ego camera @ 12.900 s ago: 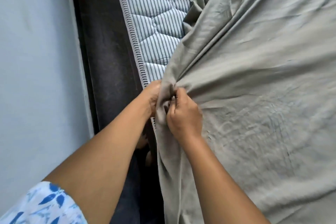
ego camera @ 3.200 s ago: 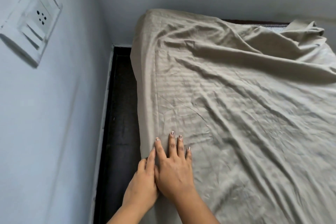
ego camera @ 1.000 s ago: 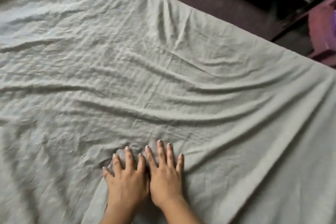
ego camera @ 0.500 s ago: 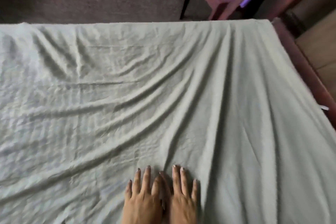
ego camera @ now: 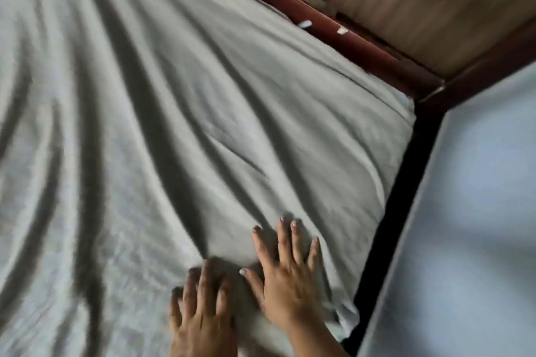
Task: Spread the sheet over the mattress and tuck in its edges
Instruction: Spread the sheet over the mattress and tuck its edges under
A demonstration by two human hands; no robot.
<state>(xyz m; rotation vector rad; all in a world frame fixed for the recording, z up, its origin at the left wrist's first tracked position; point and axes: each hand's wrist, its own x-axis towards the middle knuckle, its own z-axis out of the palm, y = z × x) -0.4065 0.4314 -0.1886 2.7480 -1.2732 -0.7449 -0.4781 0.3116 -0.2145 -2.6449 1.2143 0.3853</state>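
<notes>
Right hand [ego camera: 287,278]: flat, fingers straight and spread, pressing the sheet [ego camera: 174,124], gripping nothing. Left hand [ego camera: 203,310]: also flat on the sheet, fingers straight, blurred, just beside and behind the right. Half a second ago the two hands lay level and touching; now the right is ahead, with a small space between them. The sheet covers the mattress, which is hidden beneath; long folds run away from the hands. Its right edge lies along a dark gap [ego camera: 397,211] beside a pale wall [ego camera: 478,211]. A red-brown bed frame [ego camera: 319,20] borders the far corner. The chair seen earlier is out of view.
</notes>
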